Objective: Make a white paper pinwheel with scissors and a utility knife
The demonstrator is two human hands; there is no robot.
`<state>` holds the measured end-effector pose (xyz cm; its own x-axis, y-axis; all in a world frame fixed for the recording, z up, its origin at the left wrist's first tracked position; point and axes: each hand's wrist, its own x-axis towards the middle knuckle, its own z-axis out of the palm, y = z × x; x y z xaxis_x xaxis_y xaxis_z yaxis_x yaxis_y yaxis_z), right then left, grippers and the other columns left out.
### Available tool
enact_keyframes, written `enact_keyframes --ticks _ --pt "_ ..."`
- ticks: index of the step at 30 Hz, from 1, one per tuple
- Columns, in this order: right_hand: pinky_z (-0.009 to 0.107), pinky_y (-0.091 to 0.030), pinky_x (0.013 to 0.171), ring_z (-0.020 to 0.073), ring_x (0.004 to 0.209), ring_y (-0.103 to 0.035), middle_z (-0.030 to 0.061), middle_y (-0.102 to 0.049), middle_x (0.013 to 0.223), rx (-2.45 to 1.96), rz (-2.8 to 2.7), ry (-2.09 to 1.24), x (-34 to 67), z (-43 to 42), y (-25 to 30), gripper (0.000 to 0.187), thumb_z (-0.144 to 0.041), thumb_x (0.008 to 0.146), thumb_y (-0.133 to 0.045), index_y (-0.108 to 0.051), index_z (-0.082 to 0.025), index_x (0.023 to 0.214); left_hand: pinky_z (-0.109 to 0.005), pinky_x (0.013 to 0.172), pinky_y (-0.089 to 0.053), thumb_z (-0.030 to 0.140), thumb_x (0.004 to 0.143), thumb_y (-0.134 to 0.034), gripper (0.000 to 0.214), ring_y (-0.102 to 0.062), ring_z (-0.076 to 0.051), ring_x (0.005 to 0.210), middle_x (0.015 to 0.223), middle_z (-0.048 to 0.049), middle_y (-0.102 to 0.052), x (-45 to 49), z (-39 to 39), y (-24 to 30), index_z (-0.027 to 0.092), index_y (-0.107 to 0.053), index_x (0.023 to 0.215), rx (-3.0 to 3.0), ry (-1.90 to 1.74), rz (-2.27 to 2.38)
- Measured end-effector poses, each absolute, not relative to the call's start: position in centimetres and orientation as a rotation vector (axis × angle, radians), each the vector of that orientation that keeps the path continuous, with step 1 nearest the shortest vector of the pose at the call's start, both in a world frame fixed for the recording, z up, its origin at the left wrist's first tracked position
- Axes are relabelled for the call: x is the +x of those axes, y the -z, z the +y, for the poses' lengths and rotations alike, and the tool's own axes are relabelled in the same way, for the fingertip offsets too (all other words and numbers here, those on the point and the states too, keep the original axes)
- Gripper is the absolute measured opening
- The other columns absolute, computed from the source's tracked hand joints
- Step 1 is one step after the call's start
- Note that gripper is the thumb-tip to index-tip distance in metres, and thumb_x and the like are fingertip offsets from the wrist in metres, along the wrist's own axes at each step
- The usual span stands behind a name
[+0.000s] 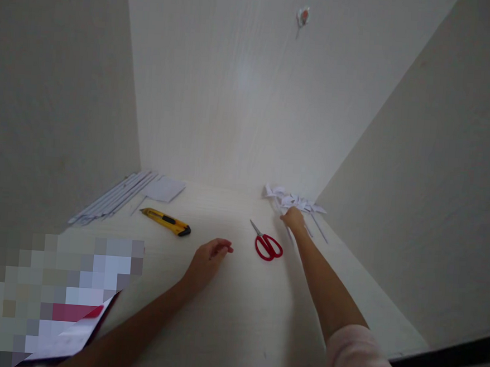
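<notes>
At the back right, several white paper pinwheels on thin paper sticks lie close together on the white table. My right hand is closed round the stick of the leftmost pinwheel, just below its blades. My left hand is over the middle of the table, its fingers loosely curled with a gap to the thumb and nothing visible in them. Between my hands lie red-handled scissors, blades pointing to the back left. A yellow utility knife lies beyond my left hand, off to the left.
Several thin white paper sticks lie at the back left beside white paper squares. A blurred-out flat object with a dark edge is at the front left. Pale panels enclose the table; a small hook is on the back one.
</notes>
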<state>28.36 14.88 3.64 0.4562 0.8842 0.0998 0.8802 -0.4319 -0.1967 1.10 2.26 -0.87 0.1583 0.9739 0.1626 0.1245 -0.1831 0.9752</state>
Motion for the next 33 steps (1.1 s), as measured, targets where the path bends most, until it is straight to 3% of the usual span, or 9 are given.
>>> enact_keyframes --ticks 16,22,33 --pt "0.035 -0.046 0.079 0.0274 0.102 -0.056 0.0225 -0.058 0.108 -2.609 -1.549 0.086 29.2 14.7 -1.3 0.030 -0.016 0.079 -0.046 -0.057 -0.006 0.106 -0.030 0.072 -0.046 0.027 0.074 -0.045 0.022 -0.062 -0.018 0.077 0.082 -0.0078 -0.067 1.3 1.9 0.9 0.014 -0.058 0.085 1.523 -1.037 1.131" --pt "0.036 -0.046 0.078 0.0283 0.102 -0.056 0.0229 -0.058 0.107 -2.600 -1.556 0.134 28.7 14.4 -1.3 0.031 -0.024 0.079 -0.051 -0.058 -0.007 0.104 -0.030 0.070 -0.047 0.026 0.074 -0.045 0.021 -0.062 -0.018 0.075 0.081 -0.0076 -0.067 1.4 2.0 1.1 0.014 -0.059 0.085 1.534 -1.049 1.153" --pt "0.030 -0.042 0.080 0.0237 0.098 -0.057 0.0175 -0.063 0.101 -2.350 -1.740 0.200 26.1 13.2 -6.2 0.031 -0.026 0.080 -0.047 -0.064 -0.009 0.099 -0.030 0.071 -0.047 0.023 0.077 -0.043 0.022 -0.062 -0.018 0.075 0.082 -0.0097 -0.067 1.5 1.7 1.2 0.012 -0.058 0.088 1.566 -1.094 1.148"
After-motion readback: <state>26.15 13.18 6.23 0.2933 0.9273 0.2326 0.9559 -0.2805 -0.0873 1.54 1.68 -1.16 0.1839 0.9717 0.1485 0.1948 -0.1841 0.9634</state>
